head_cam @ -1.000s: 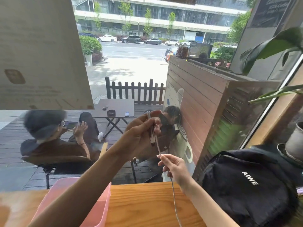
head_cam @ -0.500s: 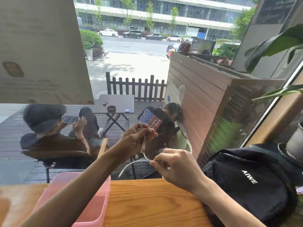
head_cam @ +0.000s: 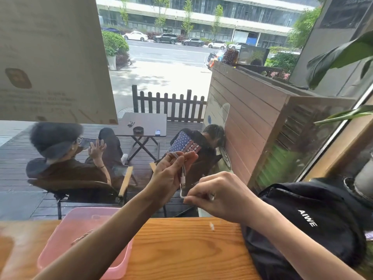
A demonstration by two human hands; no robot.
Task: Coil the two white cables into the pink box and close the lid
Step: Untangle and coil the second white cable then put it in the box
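Left hand (head_cam: 169, 178) pinching looped white cable (head_cam: 183, 174); right hand (head_cam: 220, 197) gripping its tail. Risk: loops springing loose above desk edge, missing pink box (head_cam: 84, 239).

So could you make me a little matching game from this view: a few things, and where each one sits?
Things:
1. white cable
2. pink box
3. black bag
4. left hand

Places:
A. on the wooden counter, lower left
B. on the counter, right side
C. held between both hands
D. raised above the counter, left of the right hand

Pairs: 1-C, 2-A, 3-B, 4-D
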